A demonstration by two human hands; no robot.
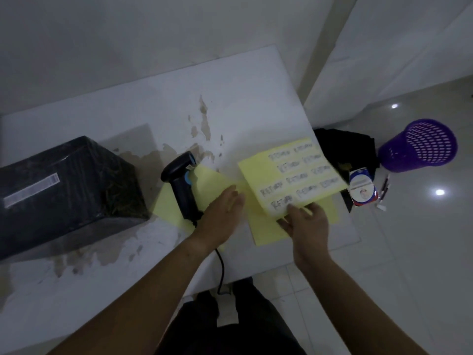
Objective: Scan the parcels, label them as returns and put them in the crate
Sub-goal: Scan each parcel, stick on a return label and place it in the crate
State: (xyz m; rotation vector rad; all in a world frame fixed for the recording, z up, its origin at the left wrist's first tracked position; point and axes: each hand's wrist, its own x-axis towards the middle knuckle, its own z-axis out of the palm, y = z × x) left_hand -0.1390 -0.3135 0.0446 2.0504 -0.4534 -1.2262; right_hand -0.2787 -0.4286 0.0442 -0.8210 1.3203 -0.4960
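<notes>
My R hand [307, 221] pinches yellow paper sheet of return labels [289, 175]; L hand [222, 208] flat beside it. On white table [256, 98], left: black plastic-wrapped box parcel [66, 190]. Floor: purple perforated plastic basket [419, 146], contents unclear to me.

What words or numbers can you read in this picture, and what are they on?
"RETURN", handwritten over and over on the yellow sheet that the right hand holds; blurred, so a likely reading.
White strip on the black parcel: too blurred to read.
Small carton beside the table: print too small to read.
</notes>
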